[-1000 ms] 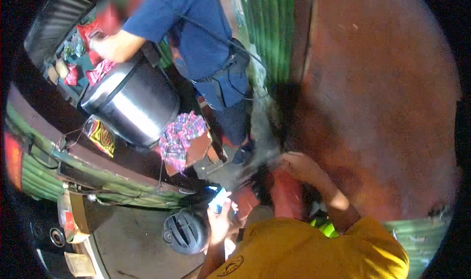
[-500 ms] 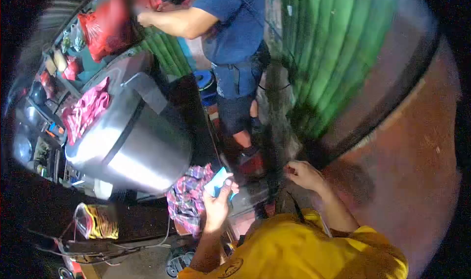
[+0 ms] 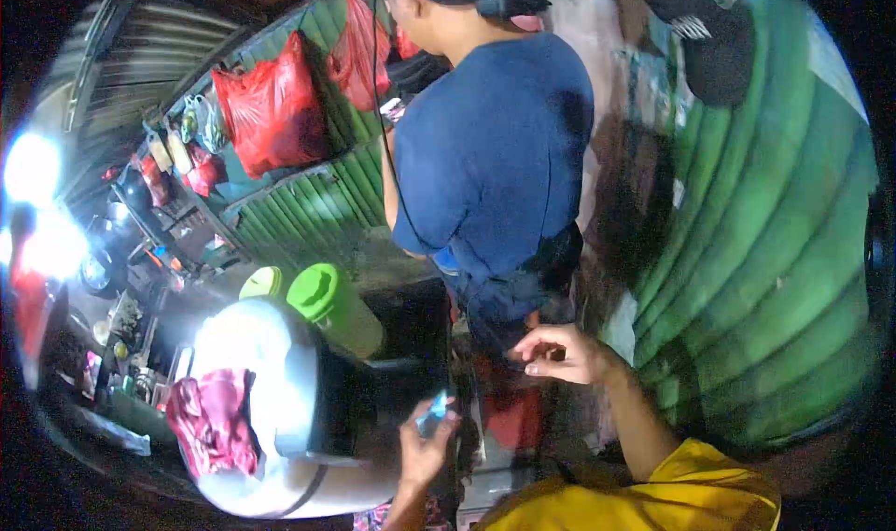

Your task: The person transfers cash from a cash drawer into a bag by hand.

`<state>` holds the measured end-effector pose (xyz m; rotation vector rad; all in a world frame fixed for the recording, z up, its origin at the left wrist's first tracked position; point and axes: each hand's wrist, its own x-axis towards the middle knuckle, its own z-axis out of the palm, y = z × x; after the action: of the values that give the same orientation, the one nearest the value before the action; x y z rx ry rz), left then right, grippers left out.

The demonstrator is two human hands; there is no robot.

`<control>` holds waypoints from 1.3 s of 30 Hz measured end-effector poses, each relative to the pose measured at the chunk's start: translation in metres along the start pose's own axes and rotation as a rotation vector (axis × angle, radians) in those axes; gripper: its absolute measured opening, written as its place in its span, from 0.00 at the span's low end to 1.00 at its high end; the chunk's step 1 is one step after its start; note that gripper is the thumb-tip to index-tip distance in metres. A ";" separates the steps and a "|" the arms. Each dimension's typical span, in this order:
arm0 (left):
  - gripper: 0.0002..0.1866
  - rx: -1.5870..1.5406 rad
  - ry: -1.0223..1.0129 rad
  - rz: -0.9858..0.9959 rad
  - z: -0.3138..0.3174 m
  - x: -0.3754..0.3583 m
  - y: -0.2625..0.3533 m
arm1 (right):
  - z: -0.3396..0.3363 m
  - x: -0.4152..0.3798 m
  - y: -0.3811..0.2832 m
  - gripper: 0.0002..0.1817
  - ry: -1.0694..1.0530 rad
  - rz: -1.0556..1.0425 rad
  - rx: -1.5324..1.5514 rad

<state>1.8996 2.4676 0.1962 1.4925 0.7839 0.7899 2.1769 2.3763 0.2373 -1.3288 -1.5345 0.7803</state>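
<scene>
While the left hand (image 3: 425,445) pinches a small, shiny light-blue object (image 3: 434,415) near the rounded metal container (image 3: 245,344), the loosely curled right hand (image 3: 571,356) looks unladen, and slack fingertips could drop it!

In the left hand (image 3: 422,452), the small, thin item (image 3: 431,421) is light blue with paler glints. Below the right hand (image 3: 567,356), the cloth shirt (image 3: 635,503) is bright yellow. Above that hand, the short-sleeved T-shirt (image 3: 504,148) is plain blue; to its right, the corrugated wall (image 3: 775,279) is green, lighter and darker along its ribs, and high above it the cloth cap (image 3: 714,41) is black with grey-white marks. Left of the left hand, the crumpled cloth (image 3: 215,414) is pinkish-red, paler in patches, and the rounded metal vessel (image 3: 245,340) silvery. Farther up-left, the round plastic lid (image 3: 313,290) is lime green, the bulging plastic bag (image 3: 271,111) glossy red.
</scene>
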 end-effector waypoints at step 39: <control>0.15 -0.946 0.577 -0.053 -0.023 0.138 -0.112 | -0.232 0.806 0.029 0.27 0.946 0.042 -0.781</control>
<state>1.9517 2.6023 0.0903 0.3914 0.6963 1.3346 2.4167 3.1411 0.4868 -1.8916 -1.0126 -0.4951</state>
